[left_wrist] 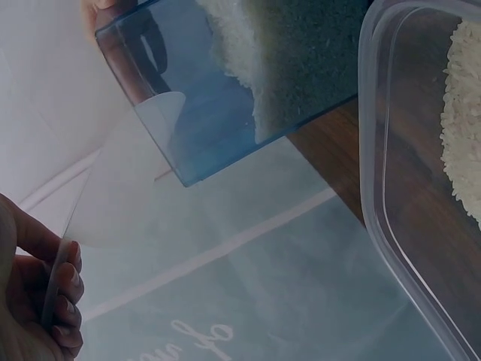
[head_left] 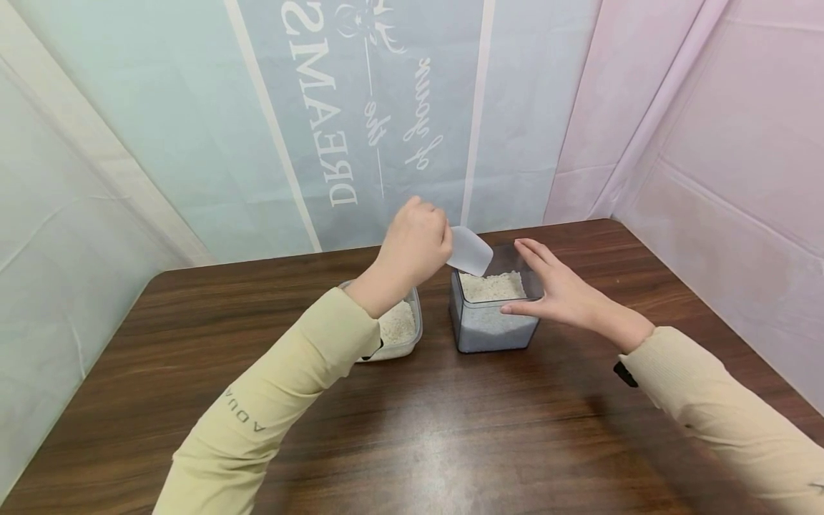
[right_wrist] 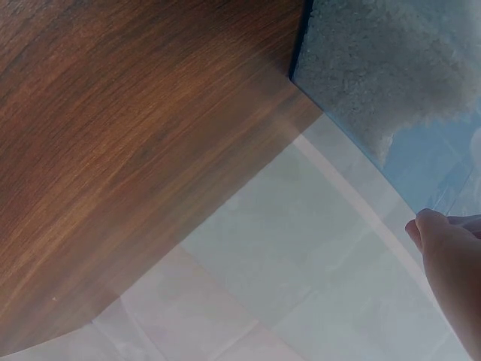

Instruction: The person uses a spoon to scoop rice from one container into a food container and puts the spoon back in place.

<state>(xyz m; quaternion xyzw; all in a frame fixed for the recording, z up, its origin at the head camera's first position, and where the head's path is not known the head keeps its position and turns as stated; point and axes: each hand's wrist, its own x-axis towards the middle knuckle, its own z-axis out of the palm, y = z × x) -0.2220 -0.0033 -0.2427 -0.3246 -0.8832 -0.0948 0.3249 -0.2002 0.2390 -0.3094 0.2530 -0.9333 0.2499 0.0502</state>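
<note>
My left hand [head_left: 417, 242] grips the handle of a translucent white scoop [head_left: 471, 252], fingers curled round it. The scoop tilts over the back left of a see-through blue-grey container [head_left: 494, 337], its tip close to the heaped rice [head_left: 492, 286] inside. My right hand [head_left: 558, 286] holds that container at its right side, thumb on the front near the rim and fingers toward the back. In the left wrist view, the scoop's blade [left_wrist: 124, 177] overlaps the container's blue wall [left_wrist: 207, 139]. The right wrist view has the right hand [right_wrist: 451, 259] at the container's rim.
A clear plastic tub [head_left: 418, 325] with rice [head_left: 397, 323] stands left of the container, partly behind my left forearm. Both stand on a dark wooden table [head_left: 425, 436]. A printed curtain [head_left: 399, 143] hangs along the back edge, with pale fabric [head_left: 740, 157] at the right.
</note>
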